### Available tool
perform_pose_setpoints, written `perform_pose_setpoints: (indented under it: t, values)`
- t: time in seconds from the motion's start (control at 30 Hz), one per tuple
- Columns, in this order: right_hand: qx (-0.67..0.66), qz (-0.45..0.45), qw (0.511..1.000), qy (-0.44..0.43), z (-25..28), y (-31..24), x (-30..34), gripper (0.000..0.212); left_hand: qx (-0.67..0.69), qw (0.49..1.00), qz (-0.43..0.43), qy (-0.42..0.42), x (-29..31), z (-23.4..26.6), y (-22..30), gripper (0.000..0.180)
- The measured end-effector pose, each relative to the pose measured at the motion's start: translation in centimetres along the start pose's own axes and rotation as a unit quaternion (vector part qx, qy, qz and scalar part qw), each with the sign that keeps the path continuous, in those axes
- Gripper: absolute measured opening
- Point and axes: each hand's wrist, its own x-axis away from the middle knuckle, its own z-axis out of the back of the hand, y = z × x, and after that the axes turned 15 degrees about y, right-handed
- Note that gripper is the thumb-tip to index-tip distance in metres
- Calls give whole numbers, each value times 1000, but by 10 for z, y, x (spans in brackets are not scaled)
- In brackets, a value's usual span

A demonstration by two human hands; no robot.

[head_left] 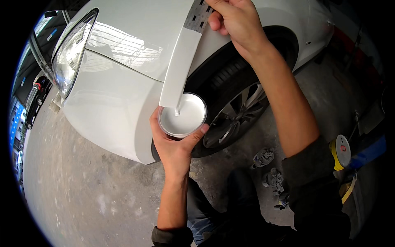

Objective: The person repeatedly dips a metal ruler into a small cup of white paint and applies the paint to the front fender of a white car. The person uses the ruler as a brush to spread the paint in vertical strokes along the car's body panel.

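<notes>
A white car (117, 103) fills the upper half of the view, its front wheel (240, 113) set in the arch above a stained concrete floor (103, 185). In front of the arch, the person's right hand (242, 26) holds up a stick (177, 68), flat and long, whose lower portion is coated white and whose upper end is grey with dark slots. The right fingers are closed on that grey end, near the upper edge, where part of the grip is cut off. The stick's long axis slants from upper right to lower left, its coated tip pointing down to the mouth of a round cup (182, 135); whether tip and rim touch cannot be told. The left hand (175, 150) carries this cup beside the wheel, mouth upward, its fingers curved around the wall, thumb on the right, opened only to the cup's width. White liquid (189, 119) lies inside, and a short thread (177, 111) of it descends from the tip's right corner. The step in hand appears to be draining the stick; the next move probably calls for keeping the tip above the cup until the thread breaks.
</notes>
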Motion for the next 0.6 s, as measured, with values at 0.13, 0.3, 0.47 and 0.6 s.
perform_pose_setpoints:
  t: [0.13,0.3,0.47,0.6]
  values:
    - [12,-7,1000,9,-2,-6,4,24,0,1000,12,-2,0,1,3,88]
    - [25,1,1000,11,1,-8,4,24,7,1000,12,-3,0,-1,3,87]
    - [23,3,1000,13,0,-6,5,24,12,1000,16,3,3,-1,3,87]
    - [94,77,992,35,2,-13,6,30,13,1000,26,6,6,-2,4,87]
